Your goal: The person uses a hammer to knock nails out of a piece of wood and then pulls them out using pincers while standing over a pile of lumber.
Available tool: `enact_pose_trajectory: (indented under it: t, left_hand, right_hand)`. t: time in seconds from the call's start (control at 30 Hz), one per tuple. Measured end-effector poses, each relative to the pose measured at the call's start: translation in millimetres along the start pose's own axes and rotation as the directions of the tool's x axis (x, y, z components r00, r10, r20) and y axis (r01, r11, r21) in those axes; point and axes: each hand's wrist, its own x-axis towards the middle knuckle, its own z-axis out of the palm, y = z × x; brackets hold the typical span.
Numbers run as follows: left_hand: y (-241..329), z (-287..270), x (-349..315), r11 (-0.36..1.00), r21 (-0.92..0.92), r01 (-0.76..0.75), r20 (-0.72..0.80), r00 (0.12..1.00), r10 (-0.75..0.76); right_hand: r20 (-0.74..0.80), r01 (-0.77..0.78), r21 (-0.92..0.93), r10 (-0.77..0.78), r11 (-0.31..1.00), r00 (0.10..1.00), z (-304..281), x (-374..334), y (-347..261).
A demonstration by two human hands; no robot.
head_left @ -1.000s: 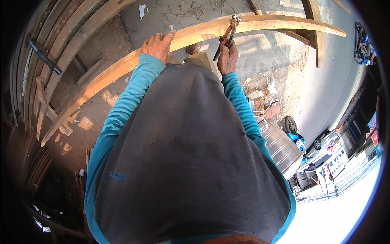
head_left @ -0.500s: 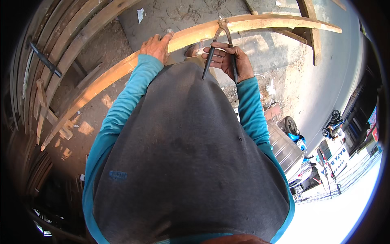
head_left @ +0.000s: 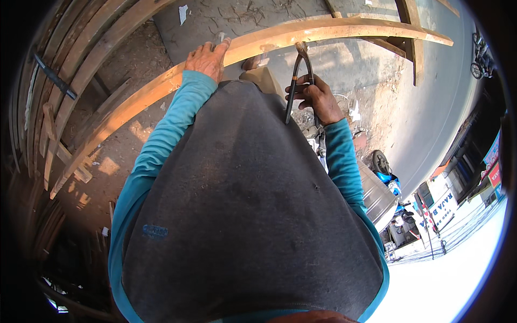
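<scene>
A long wooden beam [head_left: 280,36] crosses in front of me and looks bowed. My left hand [head_left: 207,60] rests on it left of the middle, with its fingers curled over the wood, gripping it. In my right hand [head_left: 321,100] is a pair of dark metal pincers [head_left: 302,49], held by the long handles, which stand apart. The head of the pincers is up at the beam's near edge; whether its jaws hold anything is too small to tell.
Several timbers [head_left: 81,81] are stacked at the left, with a dark-handled tool [head_left: 56,78] lying across them. A timber crosspiece [head_left: 416,54] meets the beam's right end. Nail-like bits [head_left: 242,15] litter the far ground. A silvery ribbed container [head_left: 377,196] stands at the right.
My right hand and the pincers have moved nearer to me and slightly right. Their head has come from the beam's far edge to its near edge. My left hand stays on the beam.
</scene>
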Motion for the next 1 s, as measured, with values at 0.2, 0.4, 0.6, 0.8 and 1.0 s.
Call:
enact_pose_trajectory:
  t: [0.2,0.4,0.6,0.8,1.0]
  left_hand:
    - [1.6,12.2,-3.7,0.999,0.044,-0.021,-0.108,0.994,0.025]
    - [2.6,19.1,-9.7,0.998,0.044,-0.039,-0.189,0.981,0.047]
    - [3.5,28.0,-12.2,0.992,0.118,-0.038,-0.229,0.971,0.064]
    - [4.0,29.2,-14.7,0.995,0.082,-0.050,-0.207,0.976,0.066]
    - [4.9,28.9,-13.3,0.993,0.107,-0.043,-0.172,0.983,0.061]
  right_hand:
    - [0.033,-0.012,-0.214,0.019,0.977,0.999,-13.1,-3.0,-15.9]
    - [0.071,-0.038,-0.283,0.061,0.958,0.996,-20.9,-4.5,-38.3]
    - [0.108,-0.177,0.041,0.172,0.983,0.979,-34.2,2.9,-40.8]
    - [0.235,-0.310,0.501,0.218,0.808,0.947,-11.9,4.9,-15.6]
    - [0.055,-0.198,0.391,0.192,0.899,0.980,4.1,8.5,-0.2]
